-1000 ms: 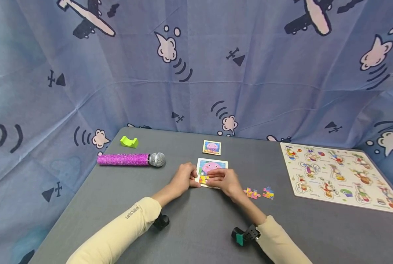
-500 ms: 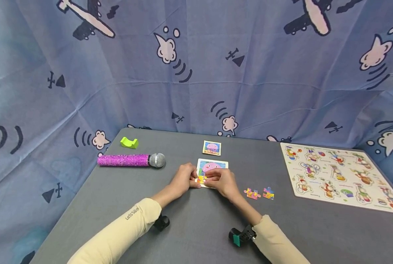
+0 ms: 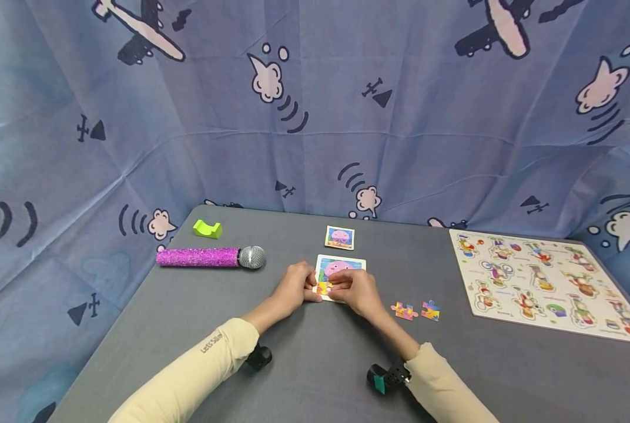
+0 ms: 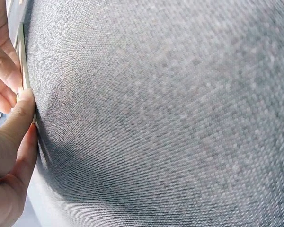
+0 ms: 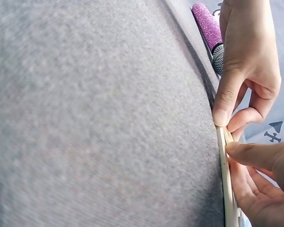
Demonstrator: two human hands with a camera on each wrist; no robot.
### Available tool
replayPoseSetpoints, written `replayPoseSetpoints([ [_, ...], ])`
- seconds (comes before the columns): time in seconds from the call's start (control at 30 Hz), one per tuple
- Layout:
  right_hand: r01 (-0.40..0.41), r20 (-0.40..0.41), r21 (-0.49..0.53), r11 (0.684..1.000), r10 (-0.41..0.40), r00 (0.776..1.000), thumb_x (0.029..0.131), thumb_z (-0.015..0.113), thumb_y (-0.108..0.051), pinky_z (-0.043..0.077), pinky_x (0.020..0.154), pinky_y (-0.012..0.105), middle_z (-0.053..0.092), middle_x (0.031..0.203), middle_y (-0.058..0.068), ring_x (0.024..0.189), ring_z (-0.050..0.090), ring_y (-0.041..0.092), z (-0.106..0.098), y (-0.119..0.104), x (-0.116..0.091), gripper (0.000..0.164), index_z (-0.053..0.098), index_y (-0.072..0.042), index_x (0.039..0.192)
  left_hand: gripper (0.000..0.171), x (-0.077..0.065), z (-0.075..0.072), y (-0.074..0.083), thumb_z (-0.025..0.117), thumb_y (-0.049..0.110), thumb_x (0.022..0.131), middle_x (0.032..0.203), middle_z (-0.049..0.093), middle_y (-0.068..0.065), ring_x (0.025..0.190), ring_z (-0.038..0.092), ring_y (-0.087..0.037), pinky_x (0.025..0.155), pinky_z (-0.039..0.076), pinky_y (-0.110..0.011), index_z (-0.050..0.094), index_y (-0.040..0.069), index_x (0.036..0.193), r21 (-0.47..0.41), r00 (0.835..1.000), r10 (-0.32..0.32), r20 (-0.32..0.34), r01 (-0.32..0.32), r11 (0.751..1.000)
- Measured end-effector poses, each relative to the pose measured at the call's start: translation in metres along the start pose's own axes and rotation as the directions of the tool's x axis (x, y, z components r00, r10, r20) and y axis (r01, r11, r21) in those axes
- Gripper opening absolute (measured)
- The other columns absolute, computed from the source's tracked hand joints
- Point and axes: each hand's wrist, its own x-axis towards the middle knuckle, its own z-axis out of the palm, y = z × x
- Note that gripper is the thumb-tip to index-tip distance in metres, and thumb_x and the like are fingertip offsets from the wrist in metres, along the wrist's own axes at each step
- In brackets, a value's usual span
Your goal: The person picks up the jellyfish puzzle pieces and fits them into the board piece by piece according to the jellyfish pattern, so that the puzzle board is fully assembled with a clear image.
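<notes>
In the head view, a small jigsaw board (image 3: pixel 341 264) with a pink cartoon picture lies mid-table. My left hand (image 3: pixel 292 286) grips its lower left corner, thumb along the front edge. From the other side my right hand (image 3: pixel 361 291) pinches a yellow puzzle piece (image 3: pixel 322 288) low in the board's left corner; its fingers cover part of the picture. Both hands almost meet there. The right wrist view has the board's pale edge (image 5: pixel 223 175) beneath the right thumb and the left fingertips. Two loose puzzle pieces (image 3: pixel 404 311) lie to the right of my right hand.
Behind the board is a small picture card (image 3: pixel 339 237). A glittery purple microphone (image 3: pixel 204 257) and a bright green curved block (image 3: pixel 207 229) lie at the left. A large picture board (image 3: pixel 542 285) occupies the right side. Patterned blue cloth (image 3: pixel 315 147) hangs behind the grey table (image 3: pixel 315 364).
My right hand has shifted slightly left with the yellow piece, nearer the board's lower left corner. The left hand keeps its place on the board.
</notes>
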Motion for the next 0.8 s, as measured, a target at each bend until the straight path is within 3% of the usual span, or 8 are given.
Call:
replayPoseSetpoints([
  [0.23,0.029,-0.002,-0.071,0.997,-0.03,1.0,0.07,0.077,0.009,0.046,0.054,0.017,0.071,0.081,0.017,0.068,0.068,0.022,-0.002,0.001,0.001,0.026,0.07,0.008,0.095,0.036,-0.001,0.0,0.001,0.088,0.001,0.053,0.067,0.051,-0.011,0.06,0.055,-0.025,0.055,0.038,-0.018,0.055,-0.003,0.067,0.001,1.0,0.005,-0.007,-0.005,1.0],
  [0.33,0.036,-0.023,-0.032,0.999,-0.036,0.999,0.069,0.077,0.011,0.049,0.057,0.017,0.071,0.084,0.018,0.071,0.069,0.024,-0.001,0.002,0.002,0.027,0.07,0.008,0.095,0.037,-0.001,0.0,0.001,0.088,0.001,0.053,0.067,0.051,-0.011,0.06,0.055,-0.024,0.055,0.039,-0.018,0.055,-0.002,0.067,0.005,1.0,0.006,-0.008,-0.006,1.0],
  [0.57,0.03,-0.051,0.163,0.986,-0.022,0.998,0.071,0.072,0.019,0.055,0.07,0.026,0.068,0.09,0.027,0.083,0.069,0.036,0.007,0.0,0.004,0.028,0.066,0.015,0.097,0.037,0.0,0.0,-0.002,0.088,0.002,0.053,0.067,0.051,-0.01,0.061,0.056,-0.024,0.055,0.039,-0.018,0.055,-0.002,0.067,0.015,1.0,0.012,-0.004,-0.012,1.0],
  [0.8,0.002,-0.093,0.19,0.982,0.016,0.996,0.068,0.071,0.023,0.055,0.072,0.029,0.069,0.092,0.027,0.087,0.068,0.037,0.015,0.004,0.002,0.033,0.065,0.014,0.099,0.037,0.001,-0.001,0.001,0.088,0.003,0.054,0.067,0.05,-0.009,0.062,0.056,-0.024,0.056,0.04,-0.019,0.055,-0.002,0.068,0.018,1.0,-0.015,0.007,0.014,1.0],
])
